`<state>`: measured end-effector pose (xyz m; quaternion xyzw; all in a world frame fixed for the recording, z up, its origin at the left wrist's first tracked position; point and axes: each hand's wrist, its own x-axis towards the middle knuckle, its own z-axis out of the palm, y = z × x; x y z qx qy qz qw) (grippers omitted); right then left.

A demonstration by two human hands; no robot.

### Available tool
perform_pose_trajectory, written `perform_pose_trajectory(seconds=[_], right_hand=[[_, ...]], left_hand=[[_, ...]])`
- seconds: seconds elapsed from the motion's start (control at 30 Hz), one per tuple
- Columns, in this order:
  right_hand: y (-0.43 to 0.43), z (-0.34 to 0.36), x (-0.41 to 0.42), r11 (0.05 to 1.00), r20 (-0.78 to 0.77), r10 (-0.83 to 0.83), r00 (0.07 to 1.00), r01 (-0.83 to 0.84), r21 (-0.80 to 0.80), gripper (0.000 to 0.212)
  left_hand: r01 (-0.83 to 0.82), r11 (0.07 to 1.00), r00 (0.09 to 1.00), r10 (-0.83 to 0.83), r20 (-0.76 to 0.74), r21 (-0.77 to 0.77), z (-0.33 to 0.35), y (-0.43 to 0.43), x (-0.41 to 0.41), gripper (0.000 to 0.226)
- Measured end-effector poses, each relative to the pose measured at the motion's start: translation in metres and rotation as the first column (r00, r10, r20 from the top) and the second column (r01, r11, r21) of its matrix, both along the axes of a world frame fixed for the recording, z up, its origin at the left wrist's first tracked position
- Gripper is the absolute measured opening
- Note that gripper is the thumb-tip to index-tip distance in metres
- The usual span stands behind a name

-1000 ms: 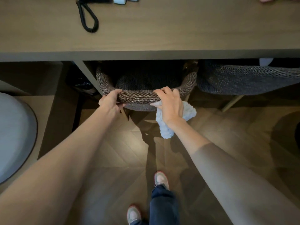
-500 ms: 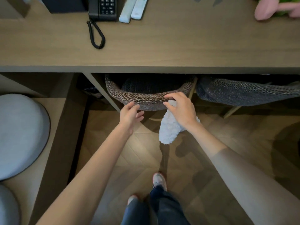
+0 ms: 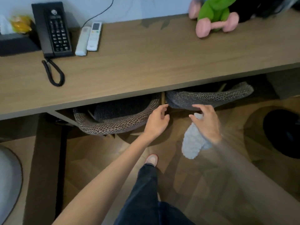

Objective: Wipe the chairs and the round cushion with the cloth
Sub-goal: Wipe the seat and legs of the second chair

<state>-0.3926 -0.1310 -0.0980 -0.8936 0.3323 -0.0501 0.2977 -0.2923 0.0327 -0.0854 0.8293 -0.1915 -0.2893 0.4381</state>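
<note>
- Head view looks down over the desk [image 3: 146, 65] edge. Two woven chairs are tucked under it, backs toward the person.
- Left hand [image 3: 156, 122]: holds nothing, fingers loosely spread, fingertips at the gap between the brown chair [image 3: 113, 125] and the grey chair [image 3: 207, 98]. Contact with either rim: cannot tell.
- Right hand [image 3: 207, 124]: the cloth [image 3: 193, 143] hangs from under the palm, apparently pinched near its top by the thumb. The other fingers spread forward, just short of the grey chair's back rim. Forearm is motion-blurred.
- Judgement: the cloth is kept bunched at the palm so the free fingers can catch the chair back. Both hands sit near that rim, probably to draw the chair out from under the desk for wiping.
- Round cushion [image 3: 8, 184]: well apart at far left, partly out of frame.
- Risk: the cloth could slip from so light a pinch.
</note>
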Motion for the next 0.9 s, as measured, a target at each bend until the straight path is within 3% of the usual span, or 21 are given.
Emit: perform_pose_trajectory(seconds=[0.17,0.27,0.4,0.53,0.67,0.73,0.9], right_hand=[[-0.059,0.006,-0.003,0.995,-0.097,-0.101,0.990,0.097,-0.037,0.048],[-0.092,0.005,-0.008,0.994,-0.079,-0.095,0.992,0.090,-0.063,0.052],[-0.141,-0.002,-0.009,0.994,-0.198,-0.081,0.977,0.065,-0.089,0.057],[-0.200,-0.023,-0.018,0.987,-0.263,0.102,0.959,-0.132,-0.096,0.061],[-0.266,-0.039,-0.008,0.956,-0.497,0.255,0.829,-0.295,0.000,0.067],[-0.289,-0.044,-0.006,0.917,-0.489,0.370,0.790,-0.397,0.052,0.065],[-0.311,-0.048,-0.006,0.824,-0.403,0.509,0.760,-0.566,-0.026,0.052]], left_hand=[[0.223,0.974,0.971,-0.224,0.079,0.030,0.000,-0.063,0.015,0.051],[0.314,0.946,0.939,-0.322,0.122,0.084,-0.003,-0.097,0.019,0.054],[0.381,0.916,0.910,-0.395,0.128,0.124,-0.012,-0.142,0.021,0.059],[0.390,0.903,0.902,-0.415,0.123,0.183,-0.032,-0.185,0.017,0.066],[0.377,0.851,0.869,-0.462,0.178,0.365,-0.060,-0.228,0.003,0.074],[0.321,0.824,0.865,-0.455,0.209,0.466,-0.071,-0.247,-0.009,0.073],[0.178,0.711,0.833,-0.477,0.280,0.681,-0.077,-0.277,-0.015,0.061]])
